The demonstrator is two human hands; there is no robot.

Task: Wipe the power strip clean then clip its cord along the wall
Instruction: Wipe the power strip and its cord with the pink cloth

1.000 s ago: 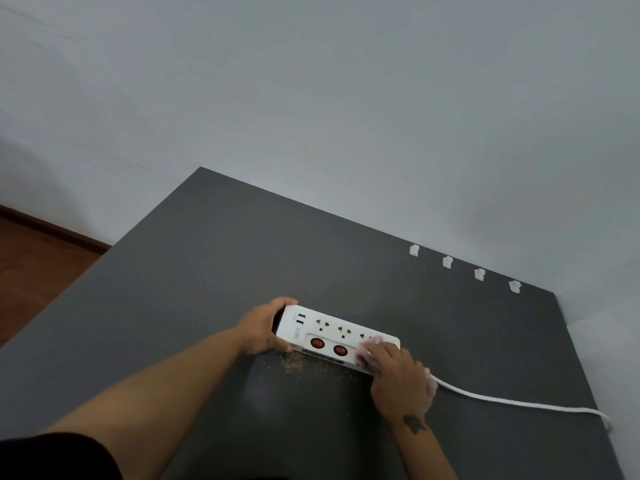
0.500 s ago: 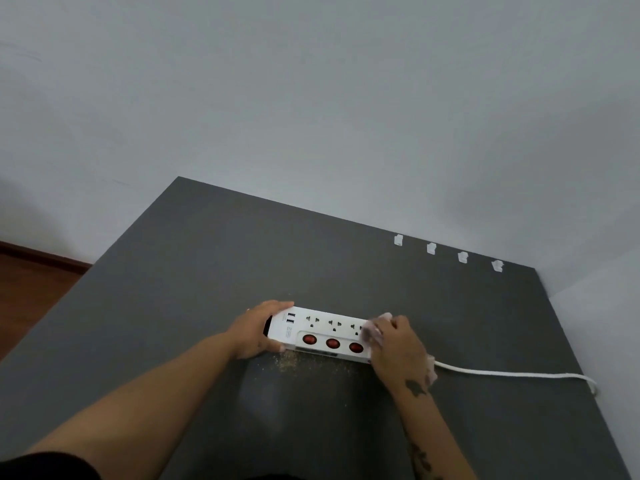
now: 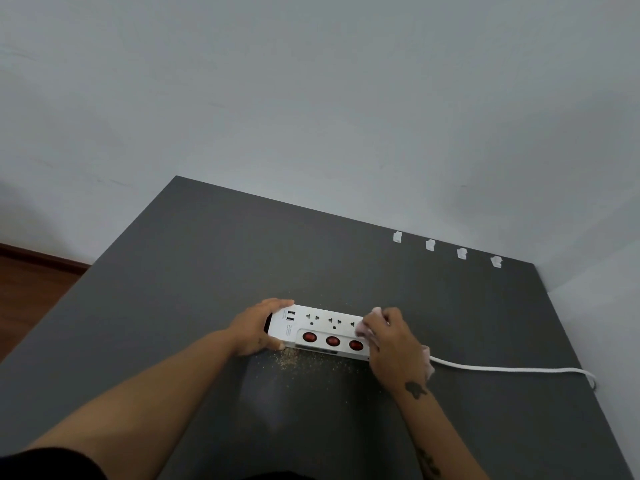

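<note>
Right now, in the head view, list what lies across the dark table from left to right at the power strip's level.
Left hand → white rectangular power strip with three red switches → right hand holding a pink cloth → white cord.

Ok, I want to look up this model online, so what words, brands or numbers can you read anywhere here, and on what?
No text here is legible.
power strip: a small block of grey print beside the USB ports, too small and blurred to read.
tattoo at the wrist of the right hand: a dark shape, no letters.
cloth and wall clips: no print visible.
</note>
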